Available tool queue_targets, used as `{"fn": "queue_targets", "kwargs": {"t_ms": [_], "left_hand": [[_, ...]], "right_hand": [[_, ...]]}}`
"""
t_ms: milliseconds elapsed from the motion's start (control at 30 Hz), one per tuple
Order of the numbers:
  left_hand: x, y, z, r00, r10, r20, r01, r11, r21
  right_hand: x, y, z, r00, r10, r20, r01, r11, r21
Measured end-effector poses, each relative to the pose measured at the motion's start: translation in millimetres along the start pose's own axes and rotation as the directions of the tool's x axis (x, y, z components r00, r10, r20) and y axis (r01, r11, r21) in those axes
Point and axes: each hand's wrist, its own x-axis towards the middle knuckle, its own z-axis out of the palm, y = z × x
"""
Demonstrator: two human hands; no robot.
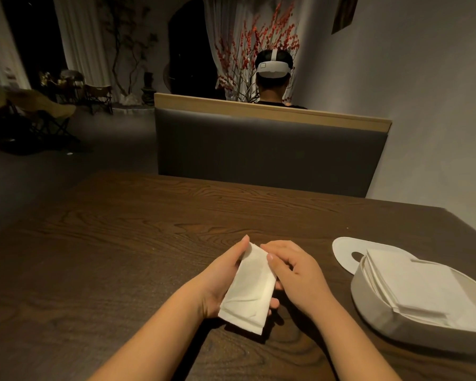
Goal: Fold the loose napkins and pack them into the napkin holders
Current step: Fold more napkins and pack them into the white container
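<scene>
A white napkin (249, 291), folded into a narrow rectangle, lies across the palm of my left hand (222, 273), just above the table. My left fingers curl up under its right edge. My right hand (293, 268) grips the napkin's upper right edge, thumb on top and fingers curled below. To the right stands a white oval napkin holder (379, 312) with a stack of folded napkins (415, 284) inside. Its flat white lid (344, 250), with an oval slot, lies behind it on the table.
The dark wooden table (149, 229) stretches ahead and to the left. Behind it stands a grey padded booth back (272, 155), and a person with a white headset strap sits beyond, facing away. A grey wall runs along the right.
</scene>
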Motion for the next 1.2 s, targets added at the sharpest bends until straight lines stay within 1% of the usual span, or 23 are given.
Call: {"fn": "queue_targets", "kwargs": {"t_ms": [67, 167, 267, 333, 400, 433, 467, 533, 567, 600, 633, 700, 733, 767, 800, 833, 867, 900, 933, 1033, 1067, 1133, 1200], "left_hand": [[1, 0, -1, 1.000, 0.006, 0.012, -0.006, 1.000, -0.002], [-1, 0, 0, 1.000, 0.026, -0.010, -0.026, 1.000, 0.001], [-3, 0, 4, 0.994, 0.069, -0.082, -0.070, 0.998, -0.006], [0, -1, 7, 0.979, 0.134, -0.154, -0.147, 0.987, -0.072], [3, -1, 11, 0.938, 0.253, -0.239, -0.301, 0.933, -0.195], [5, -1, 10, 0.912, 0.307, -0.272, -0.374, 0.893, -0.248], [7, 0, 8, 0.889, 0.349, -0.296, -0.432, 0.854, -0.291], [9, 0, 3, 0.866, 0.388, -0.314, -0.485, 0.804, -0.344], [10, 0, 2, 0.866, 0.394, -0.308, -0.488, 0.798, -0.352], [11, -1, 1, 0.864, 0.399, -0.308, -0.492, 0.801, -0.341], [11, -2, 3, 0.862, 0.406, -0.303, -0.494, 0.809, -0.320], [11, -3, 4, 0.845, 0.441, -0.302, -0.517, 0.818, -0.253], [9, -3, 4, 0.827, 0.468, -0.310, -0.537, 0.821, -0.193], [7, -1, 3, 0.800, 0.502, -0.328, -0.558, 0.824, -0.102], [4, 0, 1, 0.764, 0.546, -0.344, -0.566, 0.823, 0.051], [3, 1, -4, 0.720, 0.600, -0.349, -0.542, 0.800, 0.258], [2, 2, -9, 0.672, 0.665, -0.326, -0.496, 0.731, 0.470], [2, 2, -12, 0.631, 0.722, -0.283, -0.449, 0.638, 0.626], [2, 1, -14, 0.608, 0.756, -0.244, -0.430, 0.572, 0.699], [6, -3, -16, 0.582, 0.796, -0.167, -0.472, 0.499, 0.727], [9, -5, -18, 0.594, 0.790, -0.150, -0.471, 0.493, 0.731], [14, -8, -19, 0.662, 0.738, -0.127, -0.424, 0.509, 0.749], [16, -10, -16, 0.699, 0.708, -0.102, -0.361, 0.472, 0.804]], "right_hand": [[-1, 0, 2, 1.000, -0.011, 0.015, 0.011, 1.000, -0.015], [-1, -1, 1, 1.000, 0.003, -0.014, -0.003, 1.000, 0.009], [-1, -1, 1, 1.000, 0.000, 0.008, 0.000, 1.000, 0.011], [0, -2, 0, 0.996, 0.069, -0.050, -0.065, 0.994, 0.083], [1, -2, 0, 0.972, 0.207, -0.115, -0.182, 0.963, 0.199], [3, -1, 0, 0.952, 0.281, -0.119, -0.242, 0.934, 0.263], [3, -1, 2, 0.932, 0.352, -0.083, -0.301, 0.883, 0.361], [3, 1, 10, 0.895, 0.436, 0.093, -0.403, 0.702, 0.586], [2, 1, 15, 0.883, 0.435, 0.177, -0.438, 0.628, 0.643], [2, 1, 19, 0.879, 0.421, 0.223, -0.454, 0.596, 0.662], [1, 1, 22, 0.882, 0.408, 0.235, -0.450, 0.586, 0.674], [2, 1, 21, 0.897, 0.405, 0.179, -0.401, 0.574, 0.714], [3, 2, 17, 0.900, 0.416, 0.129, -0.373, 0.585, 0.720], [5, 5, 12, 0.901, 0.426, 0.075, -0.352, 0.621, 0.700], [5, 6, 6, 0.902, 0.430, 0.024, -0.344, 0.686, 0.641], [5, 6, 0, 0.903, 0.430, -0.019, -0.349, 0.757, 0.552], [5, 7, -3, 0.904, 0.423, -0.056, -0.351, 0.813, 0.465], [5, 7, -6, 0.908, 0.410, -0.084, -0.344, 0.846, 0.407], [5, 8, -6, 0.913, 0.393, -0.108, -0.326, 0.863, 0.385], [2, 8, -5, 0.937, 0.314, -0.149, -0.234, 0.887, 0.397], [2, 10, -4, 0.947, 0.287, -0.146, -0.213, 0.898, 0.385], [3, 15, 0, 0.964, 0.251, -0.091, -0.213, 0.928, 0.305], [5, 18, 5, 0.973, 0.227, -0.039, -0.213, 0.950, 0.228]]}}
